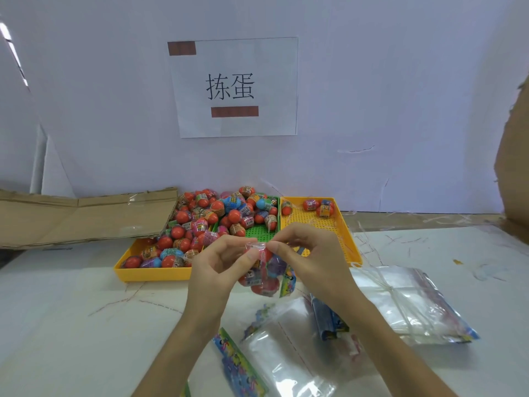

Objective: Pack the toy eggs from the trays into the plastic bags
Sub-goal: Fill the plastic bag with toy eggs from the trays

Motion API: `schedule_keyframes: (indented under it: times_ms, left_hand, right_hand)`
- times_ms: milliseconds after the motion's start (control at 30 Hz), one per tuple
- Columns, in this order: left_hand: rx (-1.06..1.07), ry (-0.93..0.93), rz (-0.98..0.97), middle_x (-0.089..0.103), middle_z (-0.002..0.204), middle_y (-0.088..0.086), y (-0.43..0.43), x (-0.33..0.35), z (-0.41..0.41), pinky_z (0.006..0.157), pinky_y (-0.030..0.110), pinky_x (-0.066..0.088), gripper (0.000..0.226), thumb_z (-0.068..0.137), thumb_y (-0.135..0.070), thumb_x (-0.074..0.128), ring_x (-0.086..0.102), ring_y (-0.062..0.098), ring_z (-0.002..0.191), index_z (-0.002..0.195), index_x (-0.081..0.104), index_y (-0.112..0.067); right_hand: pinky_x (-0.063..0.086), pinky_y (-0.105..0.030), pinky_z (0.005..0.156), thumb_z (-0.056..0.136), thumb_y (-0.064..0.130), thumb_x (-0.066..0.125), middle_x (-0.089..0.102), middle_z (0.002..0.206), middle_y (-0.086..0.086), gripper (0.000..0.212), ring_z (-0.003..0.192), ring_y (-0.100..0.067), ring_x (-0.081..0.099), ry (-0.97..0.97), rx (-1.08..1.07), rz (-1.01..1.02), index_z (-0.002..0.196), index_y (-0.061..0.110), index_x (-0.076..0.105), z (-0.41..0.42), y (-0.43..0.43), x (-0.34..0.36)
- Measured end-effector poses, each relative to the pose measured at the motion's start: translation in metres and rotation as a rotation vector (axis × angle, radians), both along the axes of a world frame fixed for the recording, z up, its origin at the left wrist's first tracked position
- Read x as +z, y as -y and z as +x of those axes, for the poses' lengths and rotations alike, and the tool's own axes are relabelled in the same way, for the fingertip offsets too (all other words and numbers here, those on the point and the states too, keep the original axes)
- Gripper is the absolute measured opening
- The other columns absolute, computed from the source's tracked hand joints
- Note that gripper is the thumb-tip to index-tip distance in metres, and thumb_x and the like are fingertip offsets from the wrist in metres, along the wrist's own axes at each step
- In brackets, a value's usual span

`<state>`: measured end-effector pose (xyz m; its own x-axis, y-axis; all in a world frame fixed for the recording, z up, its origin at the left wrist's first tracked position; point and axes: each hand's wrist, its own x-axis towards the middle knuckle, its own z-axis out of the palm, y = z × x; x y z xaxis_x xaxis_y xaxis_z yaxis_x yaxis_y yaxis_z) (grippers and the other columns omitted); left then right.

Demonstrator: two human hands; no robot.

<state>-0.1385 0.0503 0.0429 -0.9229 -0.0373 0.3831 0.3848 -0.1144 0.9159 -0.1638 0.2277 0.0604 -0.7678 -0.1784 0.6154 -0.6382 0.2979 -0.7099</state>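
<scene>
Loose plastic bags (289, 348) lie nearest at 6 o'clock on the desk (71, 310), cut off below. Left hand (220, 265) and right hand (309, 253) pinch a filled bag (267, 277), its eggs half hidden; heaped toy eggs (206, 222) fill trays (148, 273) at 12 o'clock.

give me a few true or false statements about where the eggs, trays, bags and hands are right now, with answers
1. Both hands pinch the top of a filled bag held above the table. True: the left hand and right hand meet at its top edge.
2. The right yellow tray is heaped with eggs. False: it holds only a few eggs at its far end.
3. The heap of toy eggs covers the left yellow tray and spills onto the green tray. True.
4. The empty plastic bags lie inside the green tray. False: they lie on the table, near the person.
5. A paper sign hangs on the wall. True.
</scene>
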Motion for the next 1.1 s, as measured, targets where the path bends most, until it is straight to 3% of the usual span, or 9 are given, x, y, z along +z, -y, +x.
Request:
schedule_keyframes:
  times_ms: [200, 333, 433, 633, 800, 900, 1000, 1100]
  left_hand:
    - [-0.036, 0.004, 0.015, 0.077, 0.100, 0.007, 0.000, -0.004, -0.002, 0.078, 0.025, 0.057, 0.007, 0.083, -0.020, 0.071, 0.073, 0.017, 0.095, 0.087, 0.075, -0.015]
    - [-0.062, 0.091, 0.057, 0.070, 0.088, 0.010, 0.003, -0.005, -0.004, 0.069, 0.028, 0.054, 0.016, 0.083, -0.026, 0.067, 0.065, 0.020, 0.080, 0.091, 0.074, -0.014]
    - [-0.049, 0.145, 0.113, 0.065, 0.081, 0.006, 0.003, -0.004, -0.005, 0.065, 0.029, 0.051, 0.017, 0.082, -0.028, 0.079, 0.061, 0.018, 0.076, 0.091, 0.070, -0.017]
    - [0.087, -0.077, -0.178, 0.071, 0.083, 0.004, 0.006, -0.006, -0.004, 0.068, 0.026, 0.058, 0.007, 0.090, -0.027, 0.075, 0.068, 0.016, 0.078, 0.088, 0.071, -0.022]
    - [0.086, -0.139, -0.471, 0.068, 0.076, 0.007, 0.010, -0.006, -0.004, 0.065, 0.046, 0.059, 0.009, 0.096, -0.009, 0.065, 0.068, 0.023, 0.068, 0.088, 0.067, -0.013]
    - [0.053, -0.062, -0.399, 0.061, 0.076, 0.014, 0.010, -0.007, -0.005, 0.063, 0.046, 0.053, 0.016, 0.100, -0.005, 0.058, 0.060, 0.027, 0.067, 0.086, 0.061, -0.013]
    - [0.066, 0.018, -0.357, 0.054, 0.072, 0.006, 0.007, -0.011, -0.008, 0.059, 0.035, 0.044, 0.017, 0.103, -0.010, 0.052, 0.049, 0.017, 0.063, 0.088, 0.057, -0.014]
    - [0.080, 0.155, -0.167, 0.066, 0.075, -0.001, 0.007, -0.009, -0.012, 0.053, 0.028, 0.051, 0.018, 0.106, -0.025, 0.048, 0.062, 0.017, 0.061, 0.095, 0.055, -0.012]
  right_hand:
    - [0.052, -0.021, 0.073, 0.088, 0.008, 0.076, 0.071, 0.080, 0.005, 0.005, 0.080, -0.009, 0.064, -0.083, -0.039, 0.088, 0.086, 0.012, 0.075, 0.002, 0.002, -0.001]
    - [0.046, -0.010, 0.073, 0.088, 0.004, 0.075, 0.066, 0.080, 0.010, 0.008, 0.080, -0.004, 0.060, -0.109, -0.040, 0.123, 0.086, 0.011, 0.073, 0.002, 0.005, -0.003]
    - [0.045, -0.008, 0.074, 0.089, 0.004, 0.073, 0.063, 0.081, 0.013, 0.007, 0.080, -0.001, 0.058, -0.111, -0.052, 0.128, 0.087, 0.011, 0.071, 0.002, 0.003, -0.003]
    - [0.045, -0.011, 0.072, 0.091, 0.004, 0.069, 0.063, 0.083, 0.009, 0.007, 0.082, -0.004, 0.057, -0.125, -0.062, 0.202, 0.090, 0.012, 0.068, 0.000, 0.001, -0.004]
    - [0.050, -0.025, 0.068, 0.093, 0.006, 0.067, 0.064, 0.080, 0.008, 0.011, 0.079, -0.007, 0.058, -0.009, 0.038, 0.339, 0.089, 0.016, 0.069, -0.003, -0.003, -0.007]
    - [0.050, -0.031, 0.067, 0.093, 0.007, 0.067, 0.064, 0.079, 0.006, 0.012, 0.078, -0.010, 0.058, 0.038, 0.061, 0.305, 0.088, 0.018, 0.067, -0.004, 0.000, -0.009]
    - [0.050, -0.032, 0.065, 0.093, 0.007, 0.066, 0.062, 0.076, 0.005, 0.013, 0.076, -0.012, 0.058, 0.060, 0.073, 0.294, 0.086, 0.017, 0.065, -0.003, 0.002, -0.009]
    - [0.047, -0.024, 0.060, 0.094, 0.005, 0.065, 0.057, 0.072, 0.010, 0.016, 0.071, -0.010, 0.055, 0.069, 0.078, 0.259, 0.085, 0.018, 0.062, -0.002, 0.003, -0.009]
